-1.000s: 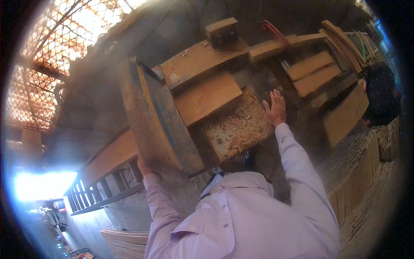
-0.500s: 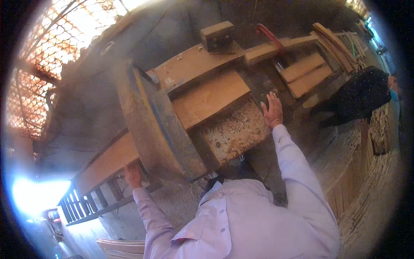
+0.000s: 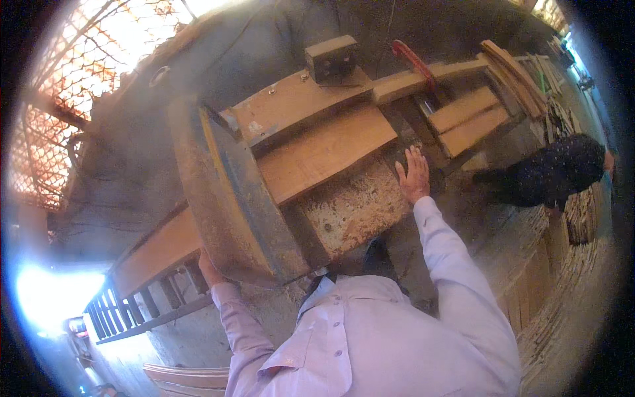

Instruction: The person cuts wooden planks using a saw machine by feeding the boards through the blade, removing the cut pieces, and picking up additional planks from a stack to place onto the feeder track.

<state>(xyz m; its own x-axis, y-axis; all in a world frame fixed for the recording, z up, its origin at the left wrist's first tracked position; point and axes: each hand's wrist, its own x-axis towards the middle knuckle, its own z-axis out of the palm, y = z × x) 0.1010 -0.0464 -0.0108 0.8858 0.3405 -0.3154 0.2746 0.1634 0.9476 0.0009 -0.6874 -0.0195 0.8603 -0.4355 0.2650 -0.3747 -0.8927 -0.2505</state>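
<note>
A flat wooden board lies across the bed of a dusty woodworking machine, just right of its metal hood. Left of the hood, a long board rests over a slatted rack; the hood hides whether the two are one piece. My left hand is by the hood's lower left edge, close to the long board, with its fingers mostly hidden. With fingers spread and holding nothing, my right hand is at the right end of the chip-covered bed, below the board's right end.
A wooden block stands on the guide rail behind the board. Beyond it are a red bar and shorter boards. At right, a person in dark clothes bends near stacked wood strips. Boards lie at lower left.
The board's right end has slid a little to the right on the bed. My left hand has come nearer the hood. The other person has shifted downward in view.
</note>
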